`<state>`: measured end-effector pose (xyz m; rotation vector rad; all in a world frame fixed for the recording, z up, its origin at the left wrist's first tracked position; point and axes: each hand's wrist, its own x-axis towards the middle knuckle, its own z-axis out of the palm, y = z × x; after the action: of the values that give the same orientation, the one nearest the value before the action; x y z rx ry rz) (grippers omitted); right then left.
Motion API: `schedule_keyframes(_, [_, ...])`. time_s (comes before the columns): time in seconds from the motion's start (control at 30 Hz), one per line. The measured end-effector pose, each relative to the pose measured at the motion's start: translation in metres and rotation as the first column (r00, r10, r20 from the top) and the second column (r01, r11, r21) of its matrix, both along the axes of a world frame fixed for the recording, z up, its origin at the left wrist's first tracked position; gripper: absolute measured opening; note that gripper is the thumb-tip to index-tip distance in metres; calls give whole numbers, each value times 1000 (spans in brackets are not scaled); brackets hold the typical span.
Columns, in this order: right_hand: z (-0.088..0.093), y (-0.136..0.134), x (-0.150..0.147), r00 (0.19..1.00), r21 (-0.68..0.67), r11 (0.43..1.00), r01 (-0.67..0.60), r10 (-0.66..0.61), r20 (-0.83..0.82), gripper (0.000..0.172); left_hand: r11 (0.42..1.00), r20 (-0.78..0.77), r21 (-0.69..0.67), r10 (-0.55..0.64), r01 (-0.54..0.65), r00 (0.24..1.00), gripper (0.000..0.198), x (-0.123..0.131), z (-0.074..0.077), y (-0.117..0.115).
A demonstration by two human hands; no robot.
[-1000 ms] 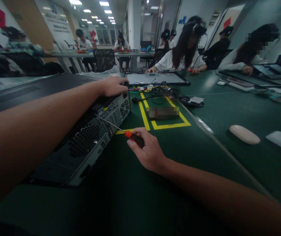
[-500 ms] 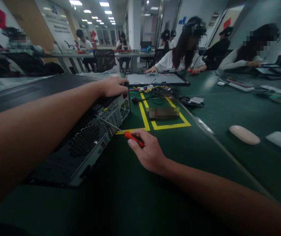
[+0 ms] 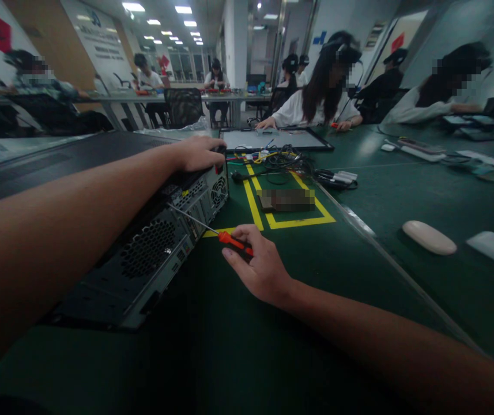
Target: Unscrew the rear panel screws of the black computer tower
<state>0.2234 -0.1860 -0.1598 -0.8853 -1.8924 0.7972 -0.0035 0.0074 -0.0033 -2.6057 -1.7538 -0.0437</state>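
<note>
Your right hand (image 3: 257, 262) holds one screwdriver (image 3: 234, 242), its shaft reaching the rear of one computer case (image 3: 149, 248) lying on the tabletop (image 3: 216, 300). Your left hand (image 3: 201, 153) lies over the case's far top corner; whether it grips cannot be told. Case contents: hidden.

The screwdriver (image 3: 226, 237) is sporting orange and black, honeycomb is patterning the grey-black computer tower (image 3: 147, 248), yellow tape (image 3: 302, 222) is striping green tabletop (image 3: 328, 259)!
</note>
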Motion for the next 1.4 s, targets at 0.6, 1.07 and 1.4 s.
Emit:
schedule_keyframes(0.6, [3,0,0,1000,-21,1000,17,-17,18,17,1000,18,-3,-1,1,1000,99,-1,-2,2])
schedule_keyframes(1.07, [4,0,-1,999,-4,1000,26,-26,33,16,1000,11,-17,3,-3,1000,104,1,0,0])
schedule_keyframes(1.4, [4,-1,0,999,1,1000,30,-30,33,15,1000,28,3,-1,1,1000,99,-3,-3,4])
